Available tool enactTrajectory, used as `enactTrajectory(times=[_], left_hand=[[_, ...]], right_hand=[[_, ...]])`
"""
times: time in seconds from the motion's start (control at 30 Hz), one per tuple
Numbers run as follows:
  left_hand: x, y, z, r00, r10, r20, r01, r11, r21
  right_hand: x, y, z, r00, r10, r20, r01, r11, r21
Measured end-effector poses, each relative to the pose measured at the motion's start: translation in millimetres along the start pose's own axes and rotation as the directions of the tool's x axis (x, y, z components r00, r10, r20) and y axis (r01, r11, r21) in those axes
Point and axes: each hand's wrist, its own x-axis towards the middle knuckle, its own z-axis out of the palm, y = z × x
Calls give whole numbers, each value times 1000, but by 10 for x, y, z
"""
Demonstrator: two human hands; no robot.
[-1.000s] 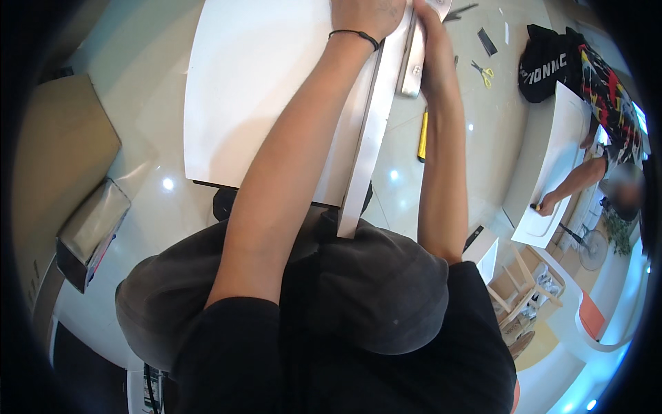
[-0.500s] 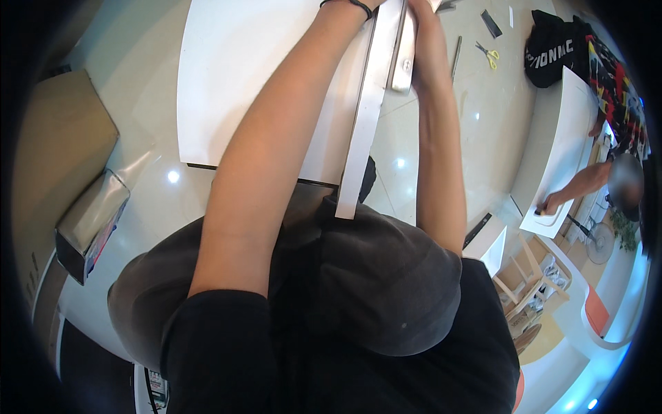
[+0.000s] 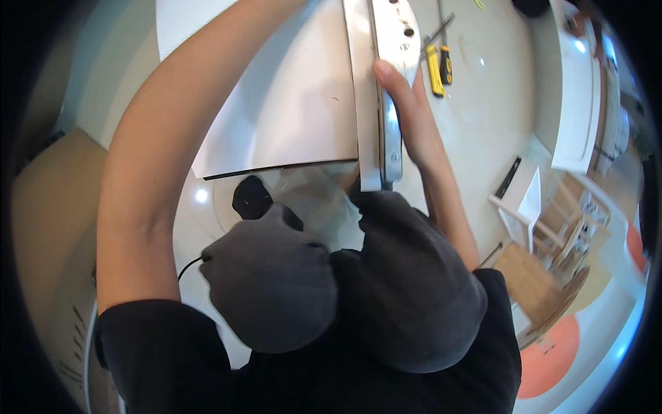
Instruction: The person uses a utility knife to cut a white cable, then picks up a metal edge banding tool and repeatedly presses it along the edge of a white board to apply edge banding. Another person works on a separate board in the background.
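A long white panel [image 3: 296, 103] lies before my knees, with a narrow white edge strip [image 3: 368, 124] standing along its right side. Against that strip runs a silvery metal bracket [image 3: 397, 41] with round holes and a long bar. My right hand [image 3: 403, 93] is closed round the bracket's right side, thumb on top of the bar, fingers mostly hidden beneath. My left forearm reaches over the panel and leaves the picture at the top, so the left hand is out of sight.
Right of the bracket, a yellow-handled tool [image 3: 434, 72] and a black-and-yellow screwdriver [image 3: 445, 65] lie on the glossy floor. Another long white panel [image 3: 578, 96] is at the far right, near a wooden frame [image 3: 569, 221]. A cardboard box [image 3: 58, 179] stands left.
My view has shifted and my knees are farther apart. The right hand is now nearer to me along the bracket, its thumb in view. My left hand has passed beyond the top edge.
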Motion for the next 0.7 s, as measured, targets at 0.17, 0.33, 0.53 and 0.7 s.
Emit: enactTrajectory(times=[0.17,0.33,0.53,0.7], left_hand=[[-127,-5,-85,997,-47,65,60,973,-223],[-431,14,-76,997,46,63,-43,998,-52],[-394,19,-94,999,-14,48,16,999,-42],[-404,61,-145,996,-39,82,43,998,-41]], right_hand=[[418,-79,25,994,-109,10,110,980,-166],[650,-52,17,994,-100,53,104,991,-87],[-147,67,36,999,-42,-25,36,980,-194],[-1035,86,27,993,120,-15,-121,992,-31]])
